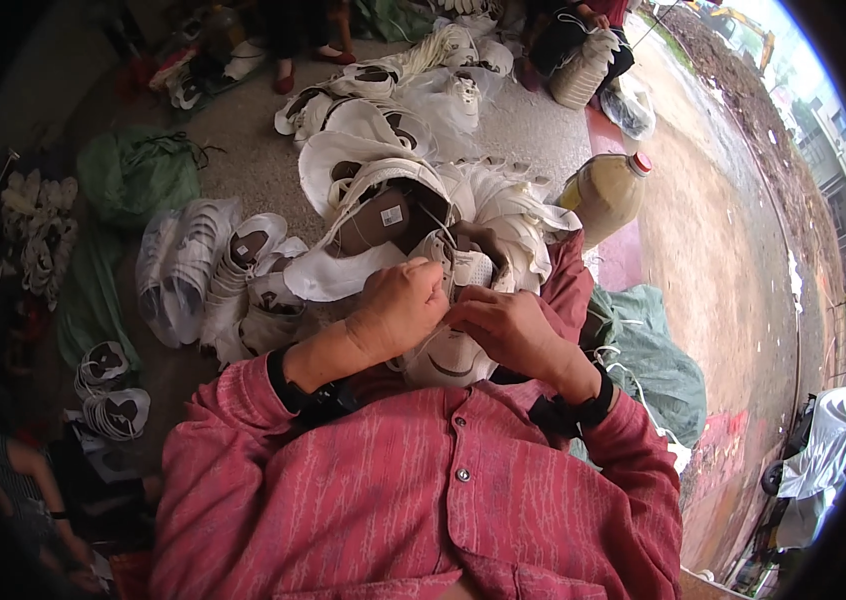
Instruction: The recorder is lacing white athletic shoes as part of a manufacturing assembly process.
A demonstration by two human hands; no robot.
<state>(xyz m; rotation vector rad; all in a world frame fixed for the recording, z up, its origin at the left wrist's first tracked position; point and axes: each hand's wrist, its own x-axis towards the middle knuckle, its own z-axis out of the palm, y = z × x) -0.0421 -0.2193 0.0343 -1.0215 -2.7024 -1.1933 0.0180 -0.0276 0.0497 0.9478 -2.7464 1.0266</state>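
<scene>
In my lap sits a white shoe upper (446, 362), its toe toward me and its perforated tongue (473, 267) standing up beyond my hands. My left hand (405, 300) is closed in a fist at the upper's left side. Fingers bent and pinched together, my right hand (505, 325) meets it over the lacing area. What the fingertips grip is too small and hidden to tell. Just beyond, a large white upper with a brown lining (378, 222) lies open. A thin white lace (431, 212) loops near it.
More stacked white uppers (513, 210) lie beyond, with bagged ones (183, 262) at left. A red-capped jug (608, 190) and green sack (648, 355) stand at right. A green bag (138, 175) is far left. Another person's hand (595, 18) holds uppers at the top.
</scene>
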